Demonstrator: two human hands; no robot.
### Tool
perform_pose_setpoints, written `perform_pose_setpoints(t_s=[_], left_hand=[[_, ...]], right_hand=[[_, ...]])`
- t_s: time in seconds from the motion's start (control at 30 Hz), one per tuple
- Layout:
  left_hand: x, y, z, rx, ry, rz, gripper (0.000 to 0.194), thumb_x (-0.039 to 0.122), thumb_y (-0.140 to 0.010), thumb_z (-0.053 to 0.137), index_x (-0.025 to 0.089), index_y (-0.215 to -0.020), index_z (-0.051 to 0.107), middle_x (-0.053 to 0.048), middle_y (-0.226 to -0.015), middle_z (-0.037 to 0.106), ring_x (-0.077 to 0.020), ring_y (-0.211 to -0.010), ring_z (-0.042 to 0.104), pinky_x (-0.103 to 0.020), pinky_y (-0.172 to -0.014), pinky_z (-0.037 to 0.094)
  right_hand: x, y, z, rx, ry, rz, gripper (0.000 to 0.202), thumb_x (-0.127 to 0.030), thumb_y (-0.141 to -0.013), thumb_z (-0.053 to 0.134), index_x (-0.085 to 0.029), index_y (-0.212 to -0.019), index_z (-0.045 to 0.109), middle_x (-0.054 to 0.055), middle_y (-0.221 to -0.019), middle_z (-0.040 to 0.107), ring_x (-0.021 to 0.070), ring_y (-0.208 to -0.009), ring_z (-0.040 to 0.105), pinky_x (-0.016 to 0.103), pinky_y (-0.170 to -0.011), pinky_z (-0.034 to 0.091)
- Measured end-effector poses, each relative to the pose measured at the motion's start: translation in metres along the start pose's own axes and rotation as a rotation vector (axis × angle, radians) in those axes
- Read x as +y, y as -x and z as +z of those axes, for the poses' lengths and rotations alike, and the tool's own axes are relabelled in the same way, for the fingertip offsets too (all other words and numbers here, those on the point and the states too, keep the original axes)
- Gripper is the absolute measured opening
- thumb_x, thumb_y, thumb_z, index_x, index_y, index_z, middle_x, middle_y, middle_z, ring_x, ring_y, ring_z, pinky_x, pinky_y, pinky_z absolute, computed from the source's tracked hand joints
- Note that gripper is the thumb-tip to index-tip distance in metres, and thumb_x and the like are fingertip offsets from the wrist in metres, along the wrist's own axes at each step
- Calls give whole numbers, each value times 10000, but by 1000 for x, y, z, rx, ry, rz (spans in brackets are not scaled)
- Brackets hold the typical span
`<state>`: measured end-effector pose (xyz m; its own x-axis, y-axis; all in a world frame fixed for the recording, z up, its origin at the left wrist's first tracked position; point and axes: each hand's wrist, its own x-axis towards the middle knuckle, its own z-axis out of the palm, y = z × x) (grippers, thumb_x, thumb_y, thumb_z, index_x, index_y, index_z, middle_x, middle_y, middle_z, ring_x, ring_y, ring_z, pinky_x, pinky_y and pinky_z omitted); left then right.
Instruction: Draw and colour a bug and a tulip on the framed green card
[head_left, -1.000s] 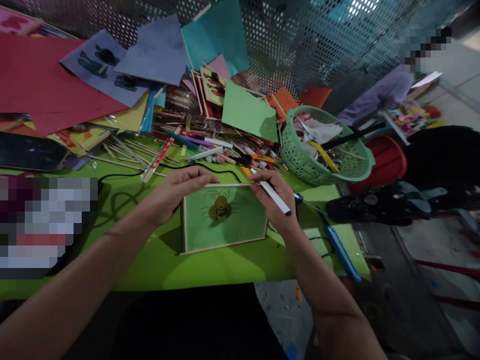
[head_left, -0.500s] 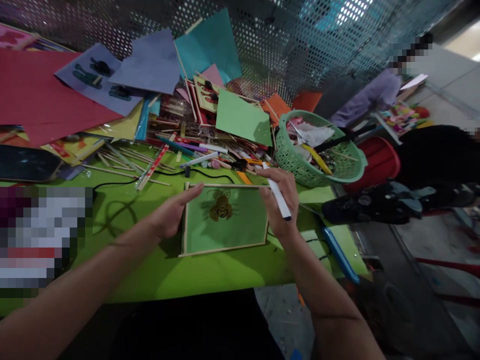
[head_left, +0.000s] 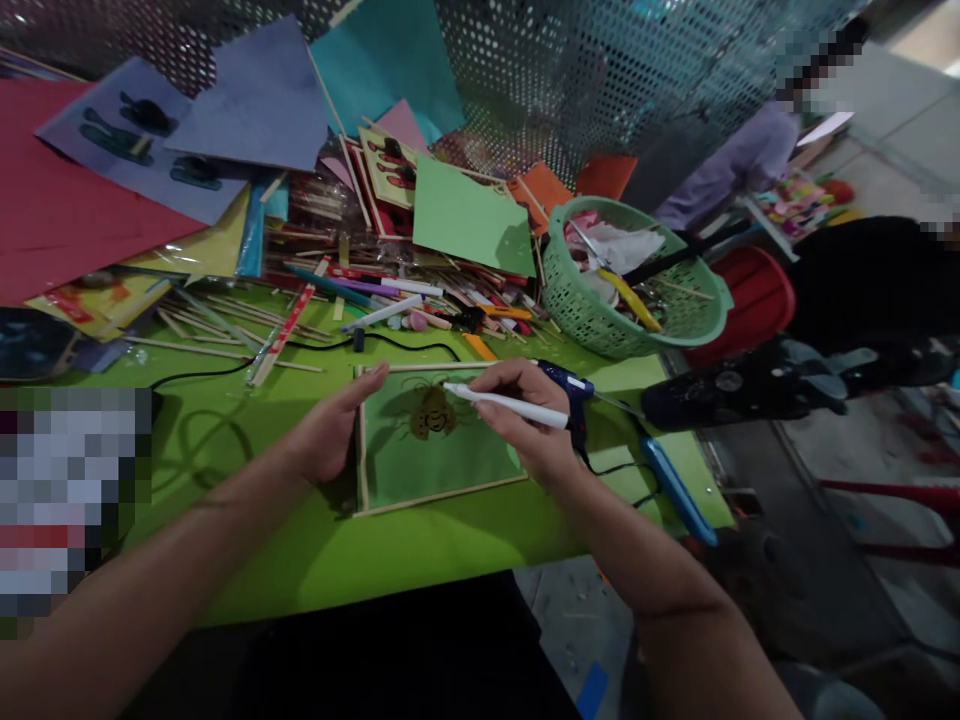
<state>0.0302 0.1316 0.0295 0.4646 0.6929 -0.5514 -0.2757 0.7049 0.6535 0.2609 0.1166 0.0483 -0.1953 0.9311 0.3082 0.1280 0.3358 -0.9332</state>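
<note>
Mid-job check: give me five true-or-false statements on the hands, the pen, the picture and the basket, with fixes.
1. The right hand holds a white pen. True.
2. The left hand holds scissors. False: the left hand is at the left edge of the framed picture.
3. The pen points toward the bug drawing. True.
4. The green basket has nothing in it. False: the basket holds a yellow-handled tool, among other things.
5. The basket stands left of the picture. False: right.
</note>
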Motion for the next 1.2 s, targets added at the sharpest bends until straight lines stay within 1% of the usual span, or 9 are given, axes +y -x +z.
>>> perform_pose_setpoints(t_s=[0.1,0.23,0.47,0.53,0.63,0.73,0.87,1.0,1.2], left_hand=[[0,-1,-2,38,-45,-1,560,610,-884,523,188,-1231,645,-71,-900,804,-301,-968,739,-455,-902,546],[0,-2,-4,21,-67,13,567,625,-875,528,215,-1253,630,-76,-952,802,-316,-996,729,-471,-892,540],[-2,-3,-6,21,-136,42,616,656,-887,465,190,-1251,639,-109,-973,798,-336,-1011,721,-497,-881,536],[-2,-3,-6,9,-113,42,602,650,-886,472,193,-1235,650,-108,-959,799,-335,-1008,722,-493,-883,537],[-2,-3,-5,-6,-17,21,565,622,-867,533,202,-1221,661,-95,-929,803,-327,-989,727,-480,-883,538],[-1,-2,-5,-13,30,7,571,612,-849,581,199,-1237,653,-84,-921,804,-322,-985,726,-474,-888,537],[-2,-2,-5,-13,16,-1,574,630,-853,558,205,-1224,660,-83,-914,804,-325,-970,728,-482,-882,538],[-3,-3,-6,-10,-22,0,595,655,-846,537,206,-1214,669,-92,-907,803,-331,-958,732,-486,-875,541],[-2,-2,-4,39,-81,3,629,681,-844,511,214,-1243,647,-78,-896,801,-327,-954,734,-486,-869,544]], right_hand=[[-1,0,-2,30,52,-43,118,-300,-846,696,-229,-928,649,6,-821,674,131,-672,593,271,-582,482],[1,0,-1,67,120,-76,100,-264,-830,704,-232,-872,620,-12,-756,671,127,-637,592,268,-565,473],[3,-1,2,77,174,-72,89,-250,-816,691,-234,-847,609,-16,-732,686,127,-617,608,271,-554,489],[2,-2,3,78,179,-71,87,-245,-807,692,-233,-830,609,-19,-717,683,125,-607,606,266,-546,489],[2,-3,3,79,174,-84,84,-227,-802,696,-231,-825,616,-20,-725,685,119,-610,607,256,-547,489],[2,-2,4,80,168,-98,90,-208,-799,702,-232,-835,622,-22,-743,688,117,-629,613,249,-560,491],[2,-1,4,83,199,-74,81,-221,-796,700,-232,-831,627,-16,-742,689,126,-638,617,255,-570,498],[2,-1,3,74,211,-88,74,-226,-797,695,-235,-830,629,-14,-737,695,131,-631,625,261,-569,503],[2,-2,3,74,214,-96,74,-225,-803,696,-233,-833,630,-13,-740,690,128,-627,618,257,-564,497]])
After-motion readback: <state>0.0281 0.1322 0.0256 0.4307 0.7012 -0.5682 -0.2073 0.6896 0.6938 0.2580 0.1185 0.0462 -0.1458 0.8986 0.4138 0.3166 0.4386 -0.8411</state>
